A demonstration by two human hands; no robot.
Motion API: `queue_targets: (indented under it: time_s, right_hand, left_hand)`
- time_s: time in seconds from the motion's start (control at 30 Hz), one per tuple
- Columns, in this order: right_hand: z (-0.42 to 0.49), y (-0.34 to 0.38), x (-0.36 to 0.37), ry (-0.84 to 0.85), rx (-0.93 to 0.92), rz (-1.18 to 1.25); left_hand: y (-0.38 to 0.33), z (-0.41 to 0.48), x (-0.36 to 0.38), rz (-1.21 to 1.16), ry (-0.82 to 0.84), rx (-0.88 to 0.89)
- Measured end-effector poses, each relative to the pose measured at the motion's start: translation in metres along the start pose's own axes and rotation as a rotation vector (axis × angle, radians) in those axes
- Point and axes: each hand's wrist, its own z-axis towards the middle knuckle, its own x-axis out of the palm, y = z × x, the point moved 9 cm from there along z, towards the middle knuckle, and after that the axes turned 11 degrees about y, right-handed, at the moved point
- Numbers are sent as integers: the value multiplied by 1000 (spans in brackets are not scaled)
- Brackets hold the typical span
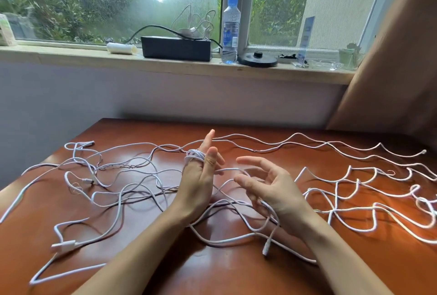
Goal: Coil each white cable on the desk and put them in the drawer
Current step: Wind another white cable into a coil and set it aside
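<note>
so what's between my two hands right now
In the head view, a white cable strand stretches from the left hand across to the right hand.
</note>
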Motion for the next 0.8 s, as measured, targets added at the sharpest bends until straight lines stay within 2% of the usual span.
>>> queue_targets:
  time_s: [0.17,0.27,0.5,0.6,0.7,0.8]
  right_hand:
    - [1,-1,11,124,-5,17]
    - [0,3,7,79,-19,-33]
    - [-2,10,-3,-4,-38,-128]
    - [-5,18,-12,-119,-111,-389]
    - [-7,26,-14,-204,-197,-685]
    - [-12,36,-12,-273,-283,-820]
  left_hand:
    - [2,-1,-5,149,-18,1]
    - [4,-1,-11,174,-43,-52]
    - [12,-4,-1,-181,-4,-191]
    - [15,-6,9,-310,100,-252]
    - [18,-10,27,-408,273,-313]
    - [13,-15,40,-422,418,-336]
